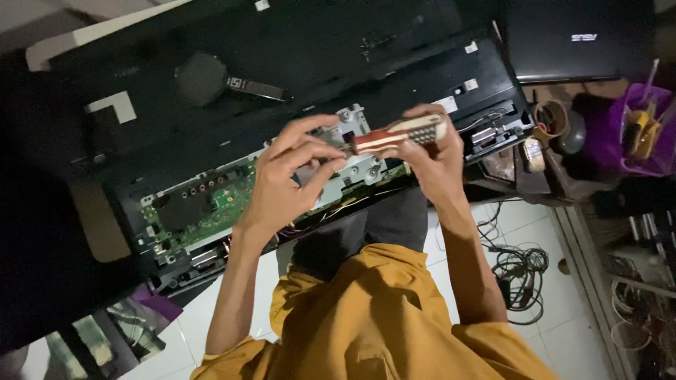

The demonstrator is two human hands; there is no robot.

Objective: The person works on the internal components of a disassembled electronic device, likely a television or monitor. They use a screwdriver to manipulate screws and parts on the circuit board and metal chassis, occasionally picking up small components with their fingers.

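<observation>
Step in hand, as I read it: tool prep over an opened flat-panel chassis point(296, 63), not yet working on the board itself. Both hands are raised above the exposed green circuit board point(225, 204) and the silver metal bracket point(352, 123), busy with a small red-and-white striped tool handle point(394, 135).

Right hand point(429, 151): fingers wrapped around the handle from behind, thumb side up, gripping its right end. The handle lies roughly level, its left end pointing to the left hand.

Left hand point(289, 176): wrist bent up, fingers curled in and pinching at the handle's left tip. Can't tell what sits at that tip; too small and blurred.

Handle position: in the air, just above the bracket, clear of the board.

Next move, my guess: finish whatever is being seated or pulled at the tip, then bring the handle down to the bracket screws. That needs the left hand free to steady the chassis and the tip lined up square, since the lighting is poor.

Around: black laptop point(577, 39) top right, purple tub point(637, 134) of bits to the right, tangled cables point(521, 274) on the white tiled floor point(570, 338). Forearms bare, orange shirt point(366, 324) below.
</observation>
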